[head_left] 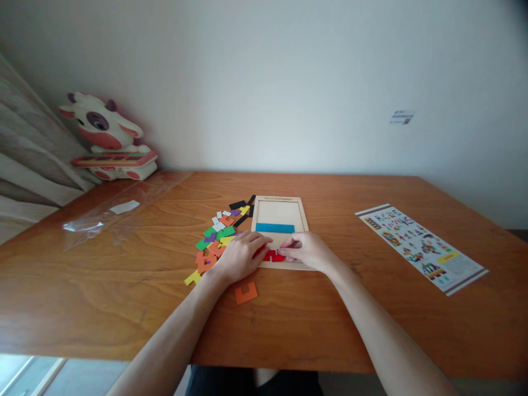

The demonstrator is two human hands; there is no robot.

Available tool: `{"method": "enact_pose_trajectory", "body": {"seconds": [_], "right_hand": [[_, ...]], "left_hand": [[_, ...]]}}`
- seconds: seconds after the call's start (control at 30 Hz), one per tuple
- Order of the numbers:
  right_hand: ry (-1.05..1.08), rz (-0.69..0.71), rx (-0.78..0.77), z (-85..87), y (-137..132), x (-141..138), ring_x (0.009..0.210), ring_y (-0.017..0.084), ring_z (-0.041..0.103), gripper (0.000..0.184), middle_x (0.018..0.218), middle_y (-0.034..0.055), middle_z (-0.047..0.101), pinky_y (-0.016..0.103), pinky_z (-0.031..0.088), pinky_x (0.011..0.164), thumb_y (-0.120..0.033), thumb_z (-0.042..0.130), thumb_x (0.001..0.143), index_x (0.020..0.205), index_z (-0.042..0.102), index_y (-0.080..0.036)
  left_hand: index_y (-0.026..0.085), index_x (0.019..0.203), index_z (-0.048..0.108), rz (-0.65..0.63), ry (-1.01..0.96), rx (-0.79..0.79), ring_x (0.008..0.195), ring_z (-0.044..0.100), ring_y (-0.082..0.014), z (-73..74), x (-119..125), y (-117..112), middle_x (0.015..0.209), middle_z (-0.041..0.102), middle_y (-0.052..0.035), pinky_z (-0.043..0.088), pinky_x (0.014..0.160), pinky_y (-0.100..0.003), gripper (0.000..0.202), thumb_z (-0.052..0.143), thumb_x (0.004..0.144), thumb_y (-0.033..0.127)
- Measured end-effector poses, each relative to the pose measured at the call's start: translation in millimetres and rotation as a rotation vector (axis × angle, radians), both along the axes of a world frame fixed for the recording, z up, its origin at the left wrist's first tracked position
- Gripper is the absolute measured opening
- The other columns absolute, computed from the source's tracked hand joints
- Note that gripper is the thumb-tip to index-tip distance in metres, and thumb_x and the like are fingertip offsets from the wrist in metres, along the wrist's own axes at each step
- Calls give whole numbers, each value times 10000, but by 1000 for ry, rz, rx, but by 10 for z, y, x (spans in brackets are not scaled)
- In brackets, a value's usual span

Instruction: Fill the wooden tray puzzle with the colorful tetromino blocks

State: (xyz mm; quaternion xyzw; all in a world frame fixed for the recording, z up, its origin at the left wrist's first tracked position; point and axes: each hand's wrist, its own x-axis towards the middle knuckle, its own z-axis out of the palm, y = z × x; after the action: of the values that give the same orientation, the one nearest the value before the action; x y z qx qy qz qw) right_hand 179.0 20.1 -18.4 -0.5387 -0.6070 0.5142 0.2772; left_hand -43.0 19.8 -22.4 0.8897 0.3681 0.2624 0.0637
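A shallow wooden puzzle tray (305,220) lies on the table in front of me. A long blue piece (275,227) runs across its middle. Red puzzle pieces (273,256) sit along the tray's near edge. My left hand (243,254) rests over the tray's lower left corner, fingers stretched out, its thumb side touching the red pieces. From the right, my right hand (308,251) pinches at the right end of the red pieces with thumb and fingertips. My hands partly cover the red pieces, so their full outline is hidden.
Several loose coloured pieces (224,232) are heaped left of the tray. An orange U-shaped piece (246,293) lies nearer me. A printed sheet (421,247) is on the right. At the back left are a cow toy keyboard (111,137) and clear plastic wrapping (124,212).
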Motion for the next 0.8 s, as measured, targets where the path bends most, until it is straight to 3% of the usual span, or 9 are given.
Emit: {"method": "enact_pose_trajectory", "body": {"seconds": [0.27,0.53,0.8], "right_hand": [[-160,-37,85,66,-64,-71,642,174,702,87,665,43,734,257,519,605,-246,749,783,772,713,-167],[-106,-9,91,51,-79,-72,646,192,712,87,655,42,738,280,538,612,-263,715,811,771,711,-185],[-290,-26,356,79,-28,-47,719,185,672,120,877,74,752,317,522,701,-258,633,871,875,725,-182]], "left_hand": [[192,1084,681,-7,-5,-6,958,650,-220,5,1,11,1043,710,-77,538,863,-367,214,523,941,184],[203,1084,681,-17,-51,-5,944,667,-213,10,9,7,1031,716,-70,546,851,-353,201,553,929,192],[198,1098,664,-43,-20,22,950,663,-210,71,-65,5,1031,703,-74,537,851,-339,198,539,944,213]]}}
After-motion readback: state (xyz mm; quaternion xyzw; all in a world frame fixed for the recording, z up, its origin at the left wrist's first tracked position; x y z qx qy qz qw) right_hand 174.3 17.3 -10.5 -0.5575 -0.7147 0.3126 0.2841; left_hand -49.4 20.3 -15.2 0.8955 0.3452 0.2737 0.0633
